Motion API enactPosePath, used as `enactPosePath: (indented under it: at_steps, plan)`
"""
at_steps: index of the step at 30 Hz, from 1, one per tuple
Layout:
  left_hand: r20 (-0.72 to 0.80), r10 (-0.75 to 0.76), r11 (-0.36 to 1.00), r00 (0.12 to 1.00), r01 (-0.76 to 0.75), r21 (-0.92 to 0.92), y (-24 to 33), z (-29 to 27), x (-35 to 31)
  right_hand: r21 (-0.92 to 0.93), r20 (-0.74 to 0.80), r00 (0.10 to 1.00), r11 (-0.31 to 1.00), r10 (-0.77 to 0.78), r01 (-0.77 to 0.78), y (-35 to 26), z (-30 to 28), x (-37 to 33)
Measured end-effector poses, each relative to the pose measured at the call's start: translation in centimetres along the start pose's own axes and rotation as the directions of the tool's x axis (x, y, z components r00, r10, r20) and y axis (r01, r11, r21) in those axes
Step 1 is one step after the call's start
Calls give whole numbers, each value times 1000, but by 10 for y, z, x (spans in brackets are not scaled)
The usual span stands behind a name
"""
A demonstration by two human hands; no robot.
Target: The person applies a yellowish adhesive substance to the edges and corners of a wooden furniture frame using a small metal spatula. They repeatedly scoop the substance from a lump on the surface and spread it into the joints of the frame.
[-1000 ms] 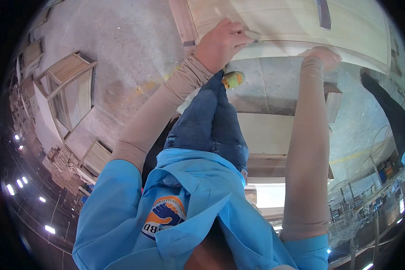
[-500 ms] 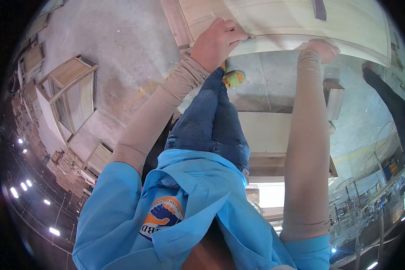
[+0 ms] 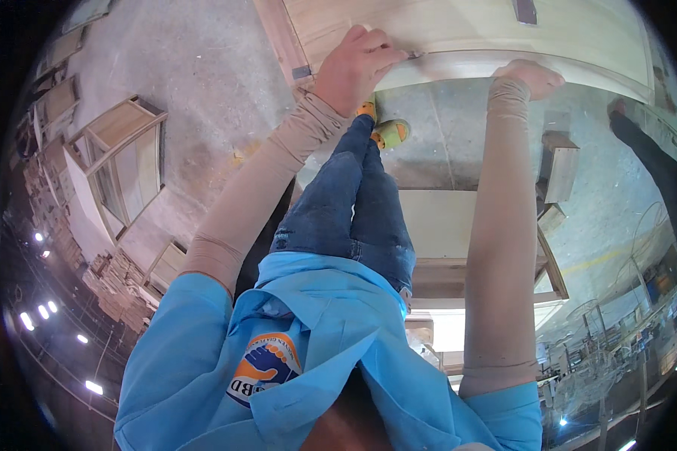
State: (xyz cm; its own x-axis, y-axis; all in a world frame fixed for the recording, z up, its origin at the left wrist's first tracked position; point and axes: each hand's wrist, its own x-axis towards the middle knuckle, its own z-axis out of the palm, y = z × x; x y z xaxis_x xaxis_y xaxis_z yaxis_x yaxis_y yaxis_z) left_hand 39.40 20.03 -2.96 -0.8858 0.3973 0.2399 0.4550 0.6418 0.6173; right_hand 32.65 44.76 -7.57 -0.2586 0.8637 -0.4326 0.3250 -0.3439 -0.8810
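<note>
In front of me lies a large pale wooden panel [image 3: 444, 26] with a raised strip [image 3: 489, 64] along its near edge. My left hand [image 3: 353, 69] is closed in a pinch at the strip's left part. A small thin piece with a dark tip [image 3: 414, 55] sticks out from its fingertips onto the wood; its kind is too small to make out. Farther right, my right hand [image 3: 530, 79] is closed over the panel's near edge, its fingers partly hidden. A dark brownish-purple block [image 3: 525, 10] rests on the panel near the top.
Wooden cabinet frames [image 3: 120, 161] stand on the concrete floor [image 3: 203, 68] to the left, near stacked wood pieces [image 3: 116, 286]. A wooden box [image 3: 558, 167] and a cabinet-like piece [image 3: 444, 225] are beside my legs. Another person's dark-clothed limb [image 3: 651, 161] shows at the right.
My left hand has moved slightly left and up along the strip with its pinched piece. My right hand stays on the edge. The whole view has shifted a little.
</note>
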Motion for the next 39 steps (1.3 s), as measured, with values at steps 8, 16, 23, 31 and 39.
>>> enactPosePath:
  at_steps: [8, 16, 23, 31, 39]
  plan:
    - [132, 20, 1000, 991, -20, -1, 3, -11, 8, 74, 109, 994, 997, 22, -30, -9, -6, -4]
    - [124, -11, 997, 992, 20, -69, -5, -10, 1, -62, 343, 918, 971, -198, 233, 71, -53, -20]
    - [112, -46, 993, 993, 58, -107, -6, -15, 2, -200, 596, 803, 967, -9, 159, 100, -111, -101]
    - [70, -58, 998, 996, 60, -29, -10, -20, 4, -237, 627, 778, 960, 35, 147, 105, -125, -107]
    - [-54, -12, 999, 998, 14, 32, -6, -8, -1, -32, 616, 784, 992, -77, 122, 80, -81, -83]
